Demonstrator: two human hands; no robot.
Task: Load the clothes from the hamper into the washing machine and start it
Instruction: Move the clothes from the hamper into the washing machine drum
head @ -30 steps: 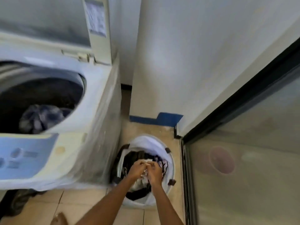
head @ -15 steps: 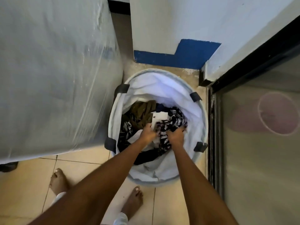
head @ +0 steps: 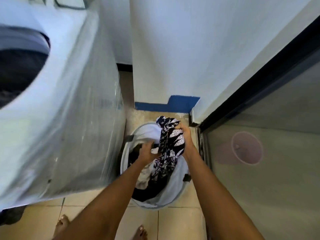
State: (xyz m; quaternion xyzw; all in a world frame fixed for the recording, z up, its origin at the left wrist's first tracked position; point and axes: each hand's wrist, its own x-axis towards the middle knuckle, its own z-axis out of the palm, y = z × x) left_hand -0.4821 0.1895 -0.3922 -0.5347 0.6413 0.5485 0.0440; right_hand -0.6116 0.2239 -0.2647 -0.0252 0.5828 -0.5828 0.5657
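Note:
A round white hamper stands on the tiled floor between the washing machine and a glass door. My right hand grips a dark blue and white patterned garment and holds it lifted above the hamper, its lower end still trailing inside. My left hand is lower, over the hamper's left side, holding a white piece of cloth next to that garment. More dark and white clothes lie in the hamper. The top-loading washing machine, wrapped in clear plastic, fills the left, its open drum at the upper left.
A sliding glass door with a black frame runs along the right; a pink basin shows behind it. A white wall with a blue base strip is just beyond the hamper. My bare feet stand on the tiles below.
The patterned garment has been pulled up out of the pile by my right hand. My head has lifted, bringing the washer's drum back into view.

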